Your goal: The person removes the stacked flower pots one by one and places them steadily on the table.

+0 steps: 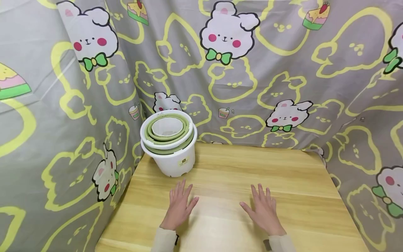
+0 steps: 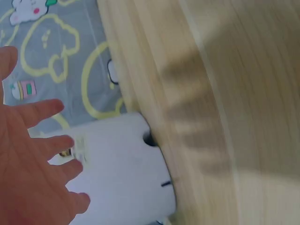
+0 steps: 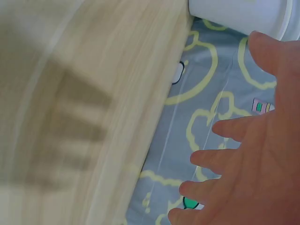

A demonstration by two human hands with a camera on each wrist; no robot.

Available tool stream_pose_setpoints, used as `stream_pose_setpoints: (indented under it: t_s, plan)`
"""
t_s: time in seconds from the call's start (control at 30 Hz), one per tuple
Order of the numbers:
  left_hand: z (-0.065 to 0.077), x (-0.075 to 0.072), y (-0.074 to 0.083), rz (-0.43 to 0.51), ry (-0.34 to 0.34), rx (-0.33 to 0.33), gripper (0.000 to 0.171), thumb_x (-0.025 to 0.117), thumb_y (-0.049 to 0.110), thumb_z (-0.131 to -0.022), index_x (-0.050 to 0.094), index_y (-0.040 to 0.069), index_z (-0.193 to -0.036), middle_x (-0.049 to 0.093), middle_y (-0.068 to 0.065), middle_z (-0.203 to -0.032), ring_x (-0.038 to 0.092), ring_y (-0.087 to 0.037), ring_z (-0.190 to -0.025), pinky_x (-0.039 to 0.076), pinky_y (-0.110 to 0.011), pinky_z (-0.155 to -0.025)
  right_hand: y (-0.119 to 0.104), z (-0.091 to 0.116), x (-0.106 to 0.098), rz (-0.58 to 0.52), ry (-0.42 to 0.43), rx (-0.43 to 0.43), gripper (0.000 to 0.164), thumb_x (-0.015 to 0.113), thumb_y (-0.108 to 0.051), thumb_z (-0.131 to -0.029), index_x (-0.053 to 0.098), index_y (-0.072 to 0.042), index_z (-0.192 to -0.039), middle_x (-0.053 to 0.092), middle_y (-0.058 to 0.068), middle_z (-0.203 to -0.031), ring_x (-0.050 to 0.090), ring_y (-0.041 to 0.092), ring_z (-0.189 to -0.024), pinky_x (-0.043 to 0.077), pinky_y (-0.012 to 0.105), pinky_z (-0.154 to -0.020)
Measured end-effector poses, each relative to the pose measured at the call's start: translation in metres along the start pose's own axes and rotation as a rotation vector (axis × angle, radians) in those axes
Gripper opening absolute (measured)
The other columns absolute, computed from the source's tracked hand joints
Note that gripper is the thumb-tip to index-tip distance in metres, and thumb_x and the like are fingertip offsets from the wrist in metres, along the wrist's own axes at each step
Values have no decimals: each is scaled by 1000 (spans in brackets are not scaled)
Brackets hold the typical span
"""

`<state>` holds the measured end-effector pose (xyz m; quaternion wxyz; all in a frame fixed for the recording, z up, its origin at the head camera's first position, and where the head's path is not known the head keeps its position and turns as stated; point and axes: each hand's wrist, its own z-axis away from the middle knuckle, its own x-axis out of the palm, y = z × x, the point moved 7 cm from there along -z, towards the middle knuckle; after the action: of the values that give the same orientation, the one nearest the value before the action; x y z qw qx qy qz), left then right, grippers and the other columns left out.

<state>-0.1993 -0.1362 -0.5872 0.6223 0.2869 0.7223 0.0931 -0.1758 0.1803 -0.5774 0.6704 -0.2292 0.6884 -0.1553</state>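
Note:
At the table's back left corner stands a stack of nested flowerpots (image 1: 173,162), white and green, the smaller ones set inside a large white one. A small yellow label is on the outer pot's side. My left hand (image 1: 179,206) hovers in front of the stack, fingers spread and apart from it; in the left wrist view the white pot (image 2: 117,173) appears beyond the fingertips. Farther right, my right hand (image 1: 262,208) is held over the table with its fingers straight and spread, holding nothing. Part of the white pot (image 3: 243,14) shows at the top of the right wrist view.
The wooden table (image 1: 226,168) is bounded at the back and both sides by a grey curtain (image 1: 233,94) with rabbit and yellow outline prints. The curtain meets the table's back edge right behind the pots.

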Motion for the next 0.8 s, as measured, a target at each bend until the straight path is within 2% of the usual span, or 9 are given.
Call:
stream_pose_setpoints:
  t_s: [0.17,0.33,0.47,0.6,0.7,0.8]
  plan:
    - [-6,-10,-24,161,-38,-92,63,48,49,-108,47,5,-153,30,-25,-167,25,-50,-155,16,-74,-121,-16,-19,-3,-10,-21,-38,86,59,-51,-102,26,0,-162,18,35,-167,10,65,-151,11,85,-112]
    - [-17,-39,-57,264,2,-245,61,47,49,-108,48,7,-152,41,-22,-162,39,-49,-149,29,-70,-119,-32,-53,8,-138,-120,-66,89,55,-54,-103,16,-3,-165,17,29,-170,13,55,-156,12,75,-122]
    - [-24,-64,-86,354,72,-360,61,45,51,-108,52,5,-148,52,-21,-154,48,-44,-143,37,-64,-118,-46,-79,24,-307,-208,-60,90,52,-56,-104,10,-8,-167,17,23,-172,17,47,-159,16,65,-127]
    - [-30,-83,-109,445,178,-441,62,43,51,-109,57,0,-141,59,-26,-143,56,-44,-134,44,-60,-113,-62,-100,34,-471,-261,-28,84,50,-54,-105,12,-11,-167,23,23,-170,26,49,-155,25,67,-123]
    - [-38,-97,-118,521,274,-471,58,42,46,-110,60,-3,-135,63,-29,-136,61,-45,-127,47,-57,-109,-76,-114,34,-549,-276,-31,79,48,-52,-107,16,-11,-166,30,25,-167,35,51,-150,33,67,-119]
    - [-47,-106,-127,597,326,-490,58,39,44,-112,61,-5,-132,63,-30,-134,61,-44,-124,46,-55,-110,-88,-129,34,-618,-275,-18,73,48,-48,-108,20,-12,-165,36,24,-163,41,48,-148,37,63,-118]
